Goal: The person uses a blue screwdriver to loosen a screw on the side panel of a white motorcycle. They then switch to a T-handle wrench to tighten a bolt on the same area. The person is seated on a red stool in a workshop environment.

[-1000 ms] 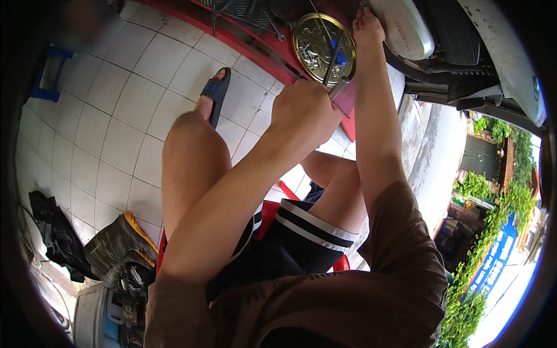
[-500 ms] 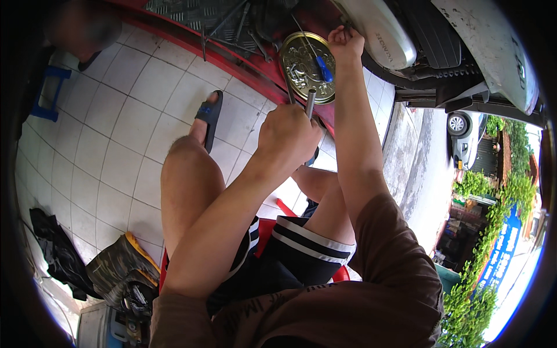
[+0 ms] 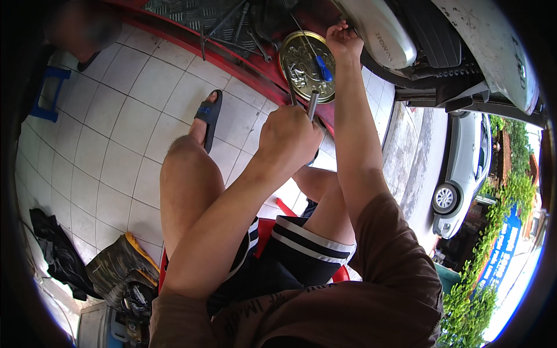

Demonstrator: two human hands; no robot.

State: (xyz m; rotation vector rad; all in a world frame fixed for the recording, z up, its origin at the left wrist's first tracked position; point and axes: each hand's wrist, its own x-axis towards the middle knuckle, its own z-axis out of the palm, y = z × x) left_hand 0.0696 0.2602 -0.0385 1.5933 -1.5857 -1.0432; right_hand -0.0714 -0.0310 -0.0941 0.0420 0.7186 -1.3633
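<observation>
My left hand (image 3: 290, 136) is closed in a fist above my knees. Out of it stick a bright round metal rod (image 3: 313, 105) and a darker bar (image 3: 289, 84); whether they are one tool I cannot tell. Farther off, my right hand (image 3: 345, 43) has its fingers curled beside the motorcycle's silver casing (image 3: 389, 37); what they pinch, if anything, is hidden. Between the hands is a round gold-rimmed tray (image 3: 281, 64) with many small shiny metal parts (image 3: 299, 75). Across that tray rests a screwdriver with a blue handle (image 3: 324, 69).
Wrenches (image 3: 259, 45) lie on the red-edged metal platform (image 3: 232, 74). The motorcycle's tyre (image 3: 383, 72) is right of my right hand. A blue stool (image 3: 49, 93) stands far left, near another person. Boots (image 3: 125, 261) lie at lower left on white tiles (image 3: 110, 145).
My right hand's fingers have shifted and opened slightly beside the casing. The left fist, still gripping the metal rod, has barely moved. Outside, a silver car has passed farther into view.
</observation>
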